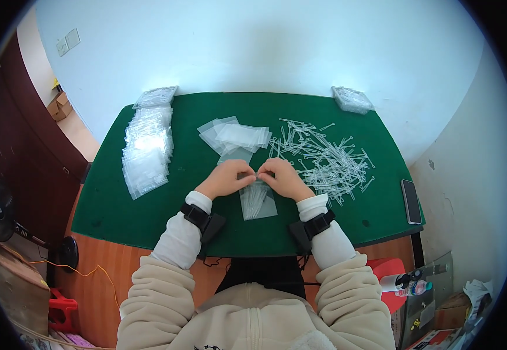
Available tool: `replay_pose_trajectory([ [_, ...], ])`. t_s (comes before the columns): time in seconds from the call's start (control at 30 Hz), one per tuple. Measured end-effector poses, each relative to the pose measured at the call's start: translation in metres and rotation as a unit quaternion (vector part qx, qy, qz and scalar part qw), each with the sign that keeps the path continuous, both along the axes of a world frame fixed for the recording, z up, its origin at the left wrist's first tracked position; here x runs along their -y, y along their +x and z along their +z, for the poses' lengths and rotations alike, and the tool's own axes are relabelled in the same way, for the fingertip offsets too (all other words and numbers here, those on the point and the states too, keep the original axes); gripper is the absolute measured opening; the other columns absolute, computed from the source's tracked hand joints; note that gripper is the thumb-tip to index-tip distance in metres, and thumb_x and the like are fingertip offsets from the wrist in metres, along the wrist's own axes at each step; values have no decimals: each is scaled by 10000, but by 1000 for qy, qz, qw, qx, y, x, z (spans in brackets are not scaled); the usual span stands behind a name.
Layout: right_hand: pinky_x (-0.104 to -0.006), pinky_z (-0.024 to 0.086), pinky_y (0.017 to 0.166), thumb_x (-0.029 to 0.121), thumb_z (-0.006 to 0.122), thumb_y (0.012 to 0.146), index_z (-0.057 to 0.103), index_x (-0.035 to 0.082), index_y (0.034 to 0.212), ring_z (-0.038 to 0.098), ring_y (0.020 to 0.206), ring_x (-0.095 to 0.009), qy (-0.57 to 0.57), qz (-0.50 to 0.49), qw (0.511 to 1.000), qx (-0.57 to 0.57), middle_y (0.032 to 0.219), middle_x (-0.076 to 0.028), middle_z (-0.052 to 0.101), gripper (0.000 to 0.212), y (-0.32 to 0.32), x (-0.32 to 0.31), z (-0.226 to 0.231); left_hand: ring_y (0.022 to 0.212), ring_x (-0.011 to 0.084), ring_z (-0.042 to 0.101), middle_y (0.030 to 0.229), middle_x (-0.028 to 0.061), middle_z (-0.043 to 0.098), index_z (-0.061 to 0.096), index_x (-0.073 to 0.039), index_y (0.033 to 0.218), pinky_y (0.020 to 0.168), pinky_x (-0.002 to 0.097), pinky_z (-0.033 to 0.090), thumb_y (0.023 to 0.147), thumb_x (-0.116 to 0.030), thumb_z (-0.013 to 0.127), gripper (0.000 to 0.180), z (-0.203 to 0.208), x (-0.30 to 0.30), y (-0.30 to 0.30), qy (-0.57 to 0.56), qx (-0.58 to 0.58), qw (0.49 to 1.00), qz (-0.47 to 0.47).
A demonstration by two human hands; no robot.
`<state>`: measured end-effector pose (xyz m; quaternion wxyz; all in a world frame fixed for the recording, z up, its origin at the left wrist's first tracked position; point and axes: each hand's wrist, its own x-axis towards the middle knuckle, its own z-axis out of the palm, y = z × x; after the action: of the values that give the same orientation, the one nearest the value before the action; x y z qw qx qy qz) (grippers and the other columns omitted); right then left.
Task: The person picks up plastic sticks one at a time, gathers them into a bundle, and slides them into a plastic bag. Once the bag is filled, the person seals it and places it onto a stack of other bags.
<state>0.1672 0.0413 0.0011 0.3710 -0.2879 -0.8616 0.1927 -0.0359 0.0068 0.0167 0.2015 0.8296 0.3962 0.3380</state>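
Both hands meet at the top edge of a small clear zip bag [268, 209] on the green table. Several thin clear plastic sticks lie inside it. My left hand [226, 178] pinches the bag's top edge on one side, fingers closed. The fingers of my right hand [287, 179] are pinched on the same edge, close to the left fingertips. Just beyond the hands is a loose pile of flat clear bags [239, 136]. To the right spreads a heap of loose clear sticks with looped ends [335, 169].
A long overlapping row of filled bags [147, 149] runs along the table's left side. Stacked bags [352, 100] sit at the far right corner. A phone [411, 202] lies by the right edge of the green table [195, 224]. A white wall [206, 52] stands behind.
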Motion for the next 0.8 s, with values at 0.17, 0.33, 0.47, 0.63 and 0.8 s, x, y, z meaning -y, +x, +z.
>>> replay_pose_trajectory([
  [0.17,-338,436,601,92,612,741,604,21,747,551,675,-269,-3,14,999,29,706,-108,585,71,0,-1,2,700,271,579,756,104,621,648,-31,805,634,346,458,774,-212,631,185,-4,-4,-6,5,-37,999,10],
  [0.33,-335,440,602,90,604,748,594,16,742,553,681,-272,-21,-17,999,34,714,-115,585,75,4,-2,1,707,260,580,779,109,621,644,-27,821,641,339,456,783,-210,626,188,-1,-9,-20,-54,-58,997,23],
  [0.47,-381,446,666,123,607,741,601,36,756,556,738,-305,-20,-32,998,50,748,-107,594,88,7,-4,1,703,240,577,821,113,621,641,-20,828,638,326,449,798,-224,625,207,3,-9,-33,-84,-84,992,38],
  [0.63,-377,446,673,123,612,742,598,32,756,556,751,-301,-97,-35,995,1,750,-109,589,93,4,-5,-1,688,245,575,796,121,618,640,-21,805,623,335,445,783,-244,636,224,4,-3,-19,-57,13,997,57],
  [0.8,-347,441,620,108,626,754,591,21,786,549,705,-271,-5,45,999,17,751,-103,574,100,-8,5,-2,688,301,588,715,139,607,644,-30,792,614,361,463,751,-263,644,236,-4,-1,-2,-16,-104,994,11],
])
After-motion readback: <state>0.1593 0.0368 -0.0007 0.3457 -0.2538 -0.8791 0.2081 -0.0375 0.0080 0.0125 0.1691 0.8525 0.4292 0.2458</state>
